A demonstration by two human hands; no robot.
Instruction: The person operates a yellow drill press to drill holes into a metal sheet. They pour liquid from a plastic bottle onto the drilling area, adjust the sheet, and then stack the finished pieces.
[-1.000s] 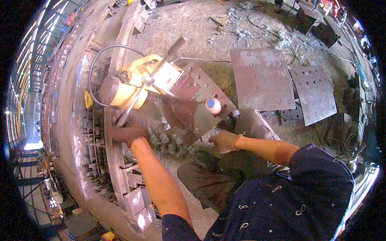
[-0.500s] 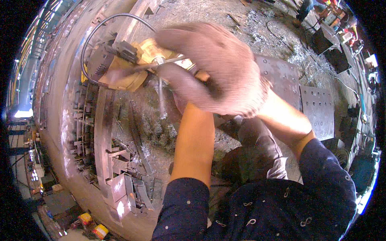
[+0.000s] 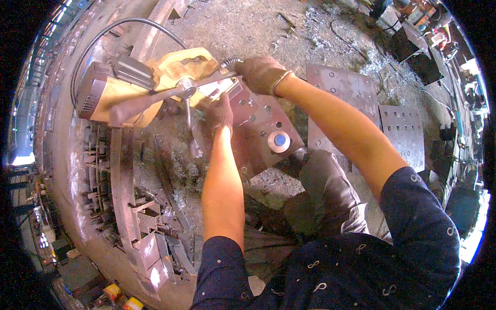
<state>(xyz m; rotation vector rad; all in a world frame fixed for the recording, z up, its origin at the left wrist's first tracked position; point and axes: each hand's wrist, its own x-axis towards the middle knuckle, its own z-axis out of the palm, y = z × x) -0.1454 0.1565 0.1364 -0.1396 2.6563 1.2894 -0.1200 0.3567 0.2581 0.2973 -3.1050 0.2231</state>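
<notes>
A yellow magnetic drill (image 3: 150, 85) with a grey motor housing stands over a rusty steel plate (image 3: 261, 132) that has several drilled holes. My right hand (image 3: 262, 73), in a brown work glove, grips the end of the drill's long feed lever (image 3: 201, 82). My left hand (image 3: 221, 112), also gloved, rests on the plate just under the drill head, beside the spindle (image 3: 188, 111). A round container with a blue top (image 3: 279, 140) sits on the plate near my left forearm.
Two more perforated steel plates (image 3: 343, 98) (image 3: 405, 132) lie on the ground to the right. Metal shavings cover the concrete. A curved steel beam with welded brackets (image 3: 121, 191) runs down the left. A flexible hose (image 3: 103, 39) loops behind the drill.
My right hand swung up past the camera and now grips the feed lever. My left hand moved from the shavings by the beam up onto the plate under the drill head.
</notes>
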